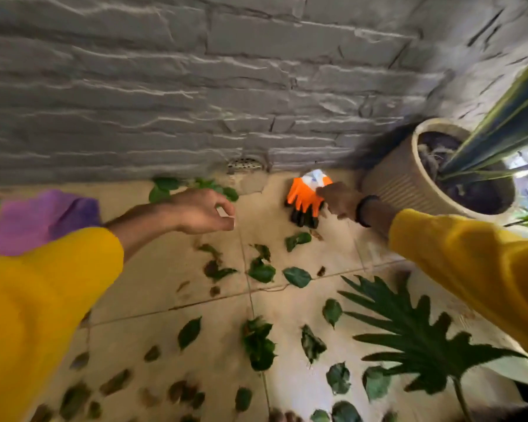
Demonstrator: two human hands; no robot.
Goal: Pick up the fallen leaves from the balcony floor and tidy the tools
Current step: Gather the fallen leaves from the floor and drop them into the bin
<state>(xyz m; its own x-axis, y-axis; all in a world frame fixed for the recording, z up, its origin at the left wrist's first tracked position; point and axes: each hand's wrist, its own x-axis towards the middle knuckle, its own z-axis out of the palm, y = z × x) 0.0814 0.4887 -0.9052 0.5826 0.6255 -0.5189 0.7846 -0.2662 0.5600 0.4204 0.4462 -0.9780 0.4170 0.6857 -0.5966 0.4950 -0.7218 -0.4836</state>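
Head view: right hand [337, 200] touching orange gloves [306, 198] near pot [409, 181].

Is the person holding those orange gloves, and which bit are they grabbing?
The right hand is at the orange gloves, touching their right edge near the cuff; whether it grips cannot be told. The left hand holds nothing.

1 head view, looking steeply down at balcony floor [153, 287], facing stone wall [165, 86].
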